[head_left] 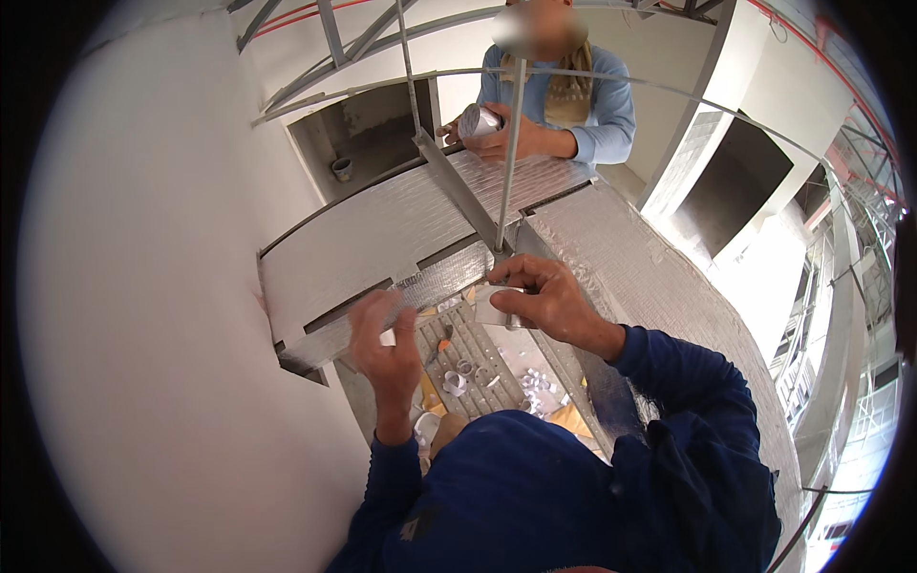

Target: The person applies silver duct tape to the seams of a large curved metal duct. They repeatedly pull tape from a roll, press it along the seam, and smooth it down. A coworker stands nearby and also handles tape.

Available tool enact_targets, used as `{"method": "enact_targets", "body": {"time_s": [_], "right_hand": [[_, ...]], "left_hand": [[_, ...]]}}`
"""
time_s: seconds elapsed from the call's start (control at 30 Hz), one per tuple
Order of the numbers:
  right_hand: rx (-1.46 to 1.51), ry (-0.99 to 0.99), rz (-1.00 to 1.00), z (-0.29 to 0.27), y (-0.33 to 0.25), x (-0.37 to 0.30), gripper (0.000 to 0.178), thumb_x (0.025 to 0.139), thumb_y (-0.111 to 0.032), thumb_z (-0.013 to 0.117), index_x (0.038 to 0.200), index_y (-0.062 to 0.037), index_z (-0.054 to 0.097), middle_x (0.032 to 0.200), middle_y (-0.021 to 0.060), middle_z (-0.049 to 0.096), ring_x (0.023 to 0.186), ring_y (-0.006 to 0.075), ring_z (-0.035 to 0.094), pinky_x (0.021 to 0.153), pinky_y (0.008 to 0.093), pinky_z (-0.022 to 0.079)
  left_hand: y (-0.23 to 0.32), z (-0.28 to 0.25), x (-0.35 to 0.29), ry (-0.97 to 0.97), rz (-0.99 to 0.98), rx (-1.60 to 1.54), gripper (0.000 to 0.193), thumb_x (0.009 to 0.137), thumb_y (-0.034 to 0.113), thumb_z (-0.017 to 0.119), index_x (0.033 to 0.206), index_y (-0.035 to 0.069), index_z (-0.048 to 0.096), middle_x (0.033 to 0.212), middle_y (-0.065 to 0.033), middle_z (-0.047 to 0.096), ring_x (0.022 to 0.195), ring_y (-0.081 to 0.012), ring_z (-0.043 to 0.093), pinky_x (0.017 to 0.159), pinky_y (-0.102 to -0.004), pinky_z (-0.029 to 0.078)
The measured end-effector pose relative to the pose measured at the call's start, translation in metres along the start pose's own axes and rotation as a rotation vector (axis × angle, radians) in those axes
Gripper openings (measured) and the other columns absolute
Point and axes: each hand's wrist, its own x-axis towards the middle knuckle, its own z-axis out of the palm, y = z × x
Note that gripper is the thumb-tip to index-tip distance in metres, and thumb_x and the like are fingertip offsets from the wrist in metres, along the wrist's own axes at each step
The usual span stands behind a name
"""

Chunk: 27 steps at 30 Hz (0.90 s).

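Note:
My right hand (559, 304) pinches a short pale strip, apparently foil tape (499, 306), between thumb and fingers. It hangs just in front of the inner side of a foil-covered duct (353, 244). My left hand (384, 353) is raised near the duct's left front edge. Motion blurs its fingers; a small white patch shows between thumb and fingers, and I cannot tell if it is held. Across the duct, a co-worker in a light blue top (607, 110) holds a roll of silver tape (479, 121) in both hands.
A vertical metal rod (513, 158) and a grey metal channel (458, 186) stand between me and the co-worker. Another foil-covered duct section (659, 277) runs along my right. A white wall (162, 286) rises close on my left. Below is a perforated metal plank (468, 353) with curled scraps (455, 384).

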Motion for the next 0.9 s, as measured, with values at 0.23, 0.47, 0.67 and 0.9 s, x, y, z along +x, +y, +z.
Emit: {"method": "enact_targets", "body": {"time_s": [0.23, 0.47, 0.67, 0.9], "right_hand": [[0.043, 0.024, -0.029, 0.0, -0.001, 0.002, 0.033, 0.099, -0.015, 0.082, 0.127, -0.0014, 0.071, 0.085, 0.0028, 0.075, 0.066, 0.0066, 0.064, 0.055, 0.0242, 0.048], [0.046, 0.004, -0.04, 0.0, 0.006, 0.003, 0.035, 0.1, -0.014, 0.081, 0.13, -0.0018, 0.07, 0.089, 0.0049, 0.078, 0.064, 0.0061, 0.062, 0.055, 0.0231, 0.046], [-0.027, -0.017, -0.077, 0.003, 0.005, 0.001, 0.039, 0.099, -0.014, 0.083, 0.133, -0.0015, 0.069, 0.096, 0.0075, 0.082, 0.068, 0.0074, 0.067, 0.059, 0.0242, 0.051], [-0.412, 0.012, -0.521, 0.013, 0.006, -0.01, 0.044, 0.094, -0.014, 0.088, 0.132, -0.0027, 0.071, 0.097, 0.0138, 0.082, 0.077, 0.016, 0.075, 0.068, 0.0286, 0.058]], "left_hand": [[0.025, 0.003, -0.007, -0.151, -0.4, -0.559, 0.019, 0.104, 0.004, 0.075, 0.121, -0.005, 0.076, 0.114, -0.0107, 0.075, 0.105, -0.016, 0.069, 0.091, -0.0285, 0.056], [0.036, 0.011, -0.006, -0.212, -0.578, -0.789, 0.022, 0.109, 0.006, 0.069, 0.127, -0.006, 0.073, 0.11, -0.007, 0.075, 0.102, -0.0133, 0.071, 0.094, -0.0316, 0.061], [0.044, 0.019, 0.001, -0.307, -0.669, -0.627, 0.027, 0.109, 0.007, 0.07, 0.133, -0.006, 0.072, 0.116, -0.0088, 0.076, 0.102, -0.013, 0.072, 0.094, -0.0287, 0.061], [0.053, 0.02, -0.002, -0.285, -0.721, -0.761, 0.027, 0.106, 0.004, 0.073, 0.13, -0.006, 0.073, 0.111, -0.013, 0.08, 0.103, -0.0171, 0.078, 0.091, -0.0291, 0.063]]}}
